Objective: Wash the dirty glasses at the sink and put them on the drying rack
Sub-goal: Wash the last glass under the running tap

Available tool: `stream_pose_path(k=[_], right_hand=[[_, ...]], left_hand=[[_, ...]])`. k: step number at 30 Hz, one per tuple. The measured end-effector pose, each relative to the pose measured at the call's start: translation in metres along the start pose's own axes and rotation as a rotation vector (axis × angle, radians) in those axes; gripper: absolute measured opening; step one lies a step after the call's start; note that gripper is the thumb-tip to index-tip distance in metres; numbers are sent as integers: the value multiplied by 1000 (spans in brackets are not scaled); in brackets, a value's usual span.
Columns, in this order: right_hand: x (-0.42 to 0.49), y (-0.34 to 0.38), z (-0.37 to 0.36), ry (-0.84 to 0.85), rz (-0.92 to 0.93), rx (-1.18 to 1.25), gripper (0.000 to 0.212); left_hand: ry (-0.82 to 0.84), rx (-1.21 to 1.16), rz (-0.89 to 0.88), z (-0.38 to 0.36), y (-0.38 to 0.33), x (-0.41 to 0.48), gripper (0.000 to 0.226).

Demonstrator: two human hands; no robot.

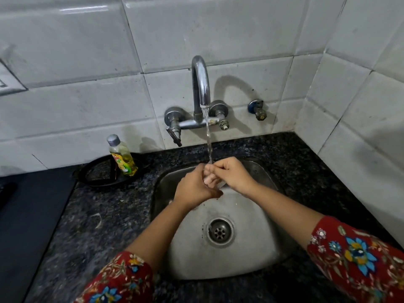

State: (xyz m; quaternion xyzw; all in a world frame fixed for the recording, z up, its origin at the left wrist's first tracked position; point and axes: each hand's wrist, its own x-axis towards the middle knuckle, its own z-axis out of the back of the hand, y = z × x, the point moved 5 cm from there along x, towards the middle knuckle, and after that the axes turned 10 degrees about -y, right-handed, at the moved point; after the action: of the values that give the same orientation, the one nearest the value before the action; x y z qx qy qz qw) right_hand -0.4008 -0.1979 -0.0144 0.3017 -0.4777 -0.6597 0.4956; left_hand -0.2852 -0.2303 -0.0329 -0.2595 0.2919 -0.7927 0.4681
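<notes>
A clear drinking glass (215, 183) is held over the steel sink (251, 254), directly under the stream from the chrome tap (201, 84). My left hand (194, 186) wraps around the glass from the left. My right hand (231, 173) grips its upper rim from the right, fingers partly inside or over the opening. The glass is mostly hidden by both hands; only a transparent sliver shows between them. Water runs onto the rim. No drying rack is in view.
A bottle of yellow dish liquid (122, 156) stands on a black round tray (98, 178) left of the sink. The drain (219, 232) sits in the basin's middle. Dark granite counter (98, 226) surrounds the sink; tiled walls close in behind and right.
</notes>
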Motion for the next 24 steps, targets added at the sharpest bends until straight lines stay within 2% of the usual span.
stream_pose_path(k=[2, 3, 6, 8, 10, 12, 14, 17, 20, 24], right_hand=[[-3, 8, -2, -26, 38, -81, 35], [-5, 12, -3, -48, 46, -141, 38], [-11, 19, -7, -131, 6, -397, 50], [-10, 10, -13, -128, -77, -415, 50], [-9, -5, -15, -126, -152, -343, 46], [-10, -20, -16, -81, -221, -275, 34], [-16, -32, -24, 44, -306, -215, 25], [-27, -47, -36, 112, -521, -50, 22], [-25, -54, -37, 57, -631, 35, 17], [-18, -53, -33, -45, -725, 189, 17]], left_hand=[[167, -380, 10, -5, 2, 3, 81], [211, -484, 7, -8, 4, 2, 85], [166, -481, 31, -19, 8, -10, 75], [115, -554, 116, -25, 14, -22, 59], [131, -689, 246, -33, 29, -31, 46], [178, -859, 496, -43, 49, -39, 41], [217, -1014, 824, -56, 61, -52, 41], [139, -1250, 1128, -71, 55, -59, 51], [47, -1550, 1305, -77, 38, -50, 62], [-95, -1736, 1413, -83, 34, -30, 65]])
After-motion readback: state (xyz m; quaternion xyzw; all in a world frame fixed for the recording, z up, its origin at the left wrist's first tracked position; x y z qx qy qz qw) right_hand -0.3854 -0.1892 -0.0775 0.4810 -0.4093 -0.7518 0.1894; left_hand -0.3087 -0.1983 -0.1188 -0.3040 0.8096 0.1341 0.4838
